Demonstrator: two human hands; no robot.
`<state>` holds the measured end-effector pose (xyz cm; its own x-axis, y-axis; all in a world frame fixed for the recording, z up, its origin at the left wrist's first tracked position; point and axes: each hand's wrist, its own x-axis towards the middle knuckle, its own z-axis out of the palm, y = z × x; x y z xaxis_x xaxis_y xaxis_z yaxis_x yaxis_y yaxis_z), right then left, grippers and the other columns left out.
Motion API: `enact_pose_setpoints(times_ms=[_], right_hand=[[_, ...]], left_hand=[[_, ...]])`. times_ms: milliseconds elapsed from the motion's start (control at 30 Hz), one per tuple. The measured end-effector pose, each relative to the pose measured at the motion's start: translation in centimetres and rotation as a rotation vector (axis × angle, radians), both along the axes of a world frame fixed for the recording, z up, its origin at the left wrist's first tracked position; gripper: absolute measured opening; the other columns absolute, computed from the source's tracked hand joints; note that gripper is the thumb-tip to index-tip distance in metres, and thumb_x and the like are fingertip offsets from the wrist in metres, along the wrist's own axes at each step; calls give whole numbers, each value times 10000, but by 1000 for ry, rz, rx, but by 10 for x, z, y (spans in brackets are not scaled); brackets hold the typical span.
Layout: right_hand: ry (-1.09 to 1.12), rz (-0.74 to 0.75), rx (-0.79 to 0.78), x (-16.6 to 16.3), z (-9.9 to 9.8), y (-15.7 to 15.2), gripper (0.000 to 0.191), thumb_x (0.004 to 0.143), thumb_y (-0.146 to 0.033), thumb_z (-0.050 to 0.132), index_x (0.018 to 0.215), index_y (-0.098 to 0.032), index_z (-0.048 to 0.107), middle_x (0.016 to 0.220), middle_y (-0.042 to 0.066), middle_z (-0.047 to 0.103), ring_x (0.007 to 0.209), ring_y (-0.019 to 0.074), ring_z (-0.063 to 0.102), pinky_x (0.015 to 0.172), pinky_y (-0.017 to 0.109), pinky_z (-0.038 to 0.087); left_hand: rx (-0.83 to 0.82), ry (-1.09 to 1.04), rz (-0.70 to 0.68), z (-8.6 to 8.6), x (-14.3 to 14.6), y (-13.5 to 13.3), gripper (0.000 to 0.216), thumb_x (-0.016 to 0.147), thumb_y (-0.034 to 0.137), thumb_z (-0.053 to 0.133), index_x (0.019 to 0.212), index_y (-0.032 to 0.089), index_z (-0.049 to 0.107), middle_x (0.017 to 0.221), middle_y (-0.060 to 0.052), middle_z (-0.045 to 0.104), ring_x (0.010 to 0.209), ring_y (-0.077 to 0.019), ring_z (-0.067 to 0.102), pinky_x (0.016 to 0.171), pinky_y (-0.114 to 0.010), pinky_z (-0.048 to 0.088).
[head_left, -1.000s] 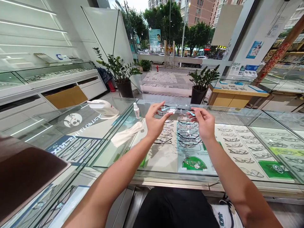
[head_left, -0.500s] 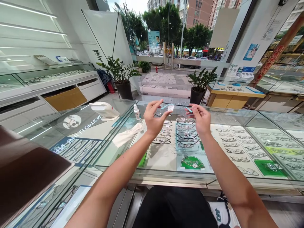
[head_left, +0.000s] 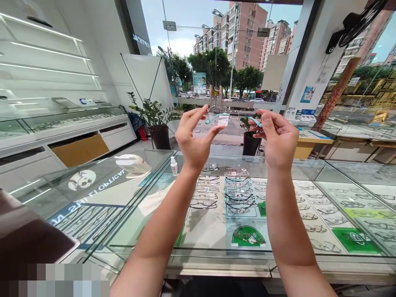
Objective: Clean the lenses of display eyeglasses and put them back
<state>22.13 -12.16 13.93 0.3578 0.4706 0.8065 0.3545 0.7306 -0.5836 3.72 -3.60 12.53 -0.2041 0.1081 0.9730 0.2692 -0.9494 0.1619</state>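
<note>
A thin-rimmed pair of eyeglasses (head_left: 220,115) with turquoise temple tips is held up at chest height over the glass counter. My left hand (head_left: 193,140) spans its left side, the index fingertip at the upper rim and the thumb near the lower edge of the lens. A small whitish label shows at that lens. On the other side, my right hand (head_left: 280,142) pinches the right end near a turquoise tip, its other fingers curled. Below, rows of eyeglass frames (head_left: 239,197) lie inside the glass display case (head_left: 207,249).
A white spray bottle (head_left: 174,166) and a pale cloth (head_left: 154,201) lie on the counter, left of my forearms. Further left stands a white curved device (head_left: 133,166). A dark brown panel (head_left: 34,231) juts in at lower left. Potted plants (head_left: 159,136) stand beyond the counter.
Both hands have lifted the eyeglasses higher, against the window, and the hands now look larger in view. My view has tilted upward, showing more sky and buildings.
</note>
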Motion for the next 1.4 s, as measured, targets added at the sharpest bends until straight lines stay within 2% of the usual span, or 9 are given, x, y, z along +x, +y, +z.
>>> enact_pose_setpoints(times_ms=[200, 533, 633, 767, 900, 967, 1067, 1267, 1400], right_hand=[[-22, -10, -10, -2, -5, -1, 534, 994, -648, 538, 1296, -244, 713, 1073, 92, 770, 928, 217, 748, 665, 336, 609], [-46, 13, -77, 16, -11, 10, 562, 988, -690, 524, 1280, -249, 715, 1065, 95, 769, 940, 226, 756, 660, 335, 620], [-36, 13, -81, 19, -8, 5, 497, 989, -636, 565, 1257, -251, 730, 1071, 95, 772, 975, 241, 754, 692, 356, 623], [-114, -49, -3, 16, 3, -21, 361, 956, -470, 685, 1270, -295, 726, 1232, 69, 742, 1196, 275, 690, 864, 414, 608], [-314, 31, -154, 11, 5, -39, 117, 857, -317, 809, 968, -283, 809, 1124, 43, 768, 1221, 300, 668, 1016, 499, 560], [-390, 67, -227, 11, -3, -38, 23, 847, -301, 814, 860, -283, 812, 1073, 38, 782, 1172, 296, 688, 1059, 519, 535], [-455, 142, -356, 15, -21, -30, 100, 878, -353, 780, 835, -274, 822, 1071, 40, 801, 1086, 272, 717, 1058, 505, 523], [-318, 433, -708, 25, -62, -6, 291, 816, -511, 811, 901, -235, 846, 944, 64, 816, 827, 210, 706, 788, 376, 558], [-281, 539, -764, 31, -86, 8, 304, 797, -507, 823, 919, -231, 853, 1046, 77, 820, 929, 224, 715, 865, 377, 541]], left_hand=[[-86, 45, -64, -3, -1, 9, 528, 815, 453, 876, 1314, 368, 725, 1187, -47, 727, 1018, -211, 688, 855, -379, 571], [-46, 52, 26, -1, 0, -4, 554, 809, 477, 873, 1321, 327, 722, 1155, -56, 695, 1062, -229, 659, 915, -396, 574], [-23, 69, 29, -1, -2, -5, 541, 825, 485, 856, 1322, 320, 719, 1158, -60, 682, 1093, -239, 651, 950, -408, 558], [7, 148, 86, -4, -10, -5, 570, 791, 558, 858, 1303, 347, 726, 1173, -52, 693, 1138, -273, 651, 1029, -475, 505], [-17, 339, 133, -17, -20, -5, 599, 764, 653, 833, 1275, 354, 742, 1198, -55, 715, 1143, -292, 662, 1053, -501, 460], [-33, 403, 133, -29, -25, -6, 583, 788, 668, 802, 1283, 365, 739, 1191, -52, 730, 1125, -277, 671, 1028, -476, 469], [-26, 457, 119, -52, -32, -8, 565, 818, 640, 787, 1313, 375, 726, 1174, -52, 753, 1081, -248, 686, 974, -427, 488], [-84, 563, 77, -88, -39, -6, 572, 844, 616, 769, 1331, 319, 728, 1158, -87, 769, 1047, -247, 698, 928, -398, 481], [-151, 668, 31, -97, -39, 0, 587, 852, 630, 748, 1326, 283, 729, 1182, -113, 758, 1064, -262, 693, 933, -405, 482]])
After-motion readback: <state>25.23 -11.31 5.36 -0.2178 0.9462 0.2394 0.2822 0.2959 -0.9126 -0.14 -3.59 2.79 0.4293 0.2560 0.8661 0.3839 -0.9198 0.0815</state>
